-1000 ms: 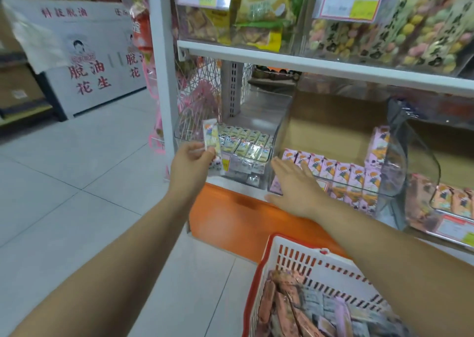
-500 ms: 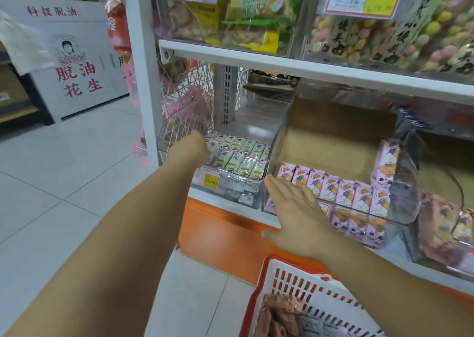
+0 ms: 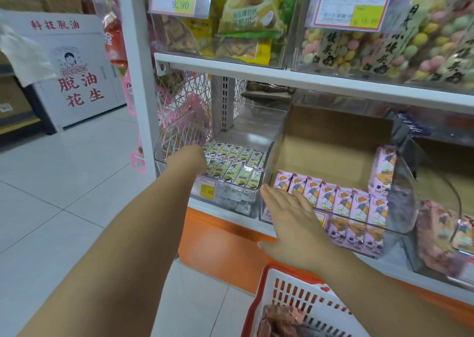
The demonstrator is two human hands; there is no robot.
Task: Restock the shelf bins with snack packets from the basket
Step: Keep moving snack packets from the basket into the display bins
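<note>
1. Left hand [image 3: 190,157]: we record it stretched forward over the front rim of the clear bin [image 3: 275,136], knuckles at the nearest row of stock. The fingers are hidden behind the back of the hand, so we cannot tell how far they are curled or whether they hold anything.
2. Right hand [image 3: 291,225]: flat and spread, fingers straight, thumb out to the side, holding nothing. It lies in front of the second bin [image 3: 402,195], fingertips near the corner where the two bins meet. We cannot tell whether it touches.
3. Yellow-green packets [image 3: 237,163]: in neat rows in the front half of the clear bin, the back half bare.
4. Pink packets [image 3: 342,203]: upright in a row along the front of the second bin, with a few stacked at its right wall.
5. Basket [image 3: 272,280]: red rim, white slotted walls, at the bottom edge of our view below the right forearm. We note brown packets [image 3: 278,321] inside it.
6. Price tag [image 3: 206,190]: yellow, reading 15.80, on the front of the clear bin.
7. Upper shelf [image 3: 256,72]: white, carrying further clear bins of bagged snacks.
</note>
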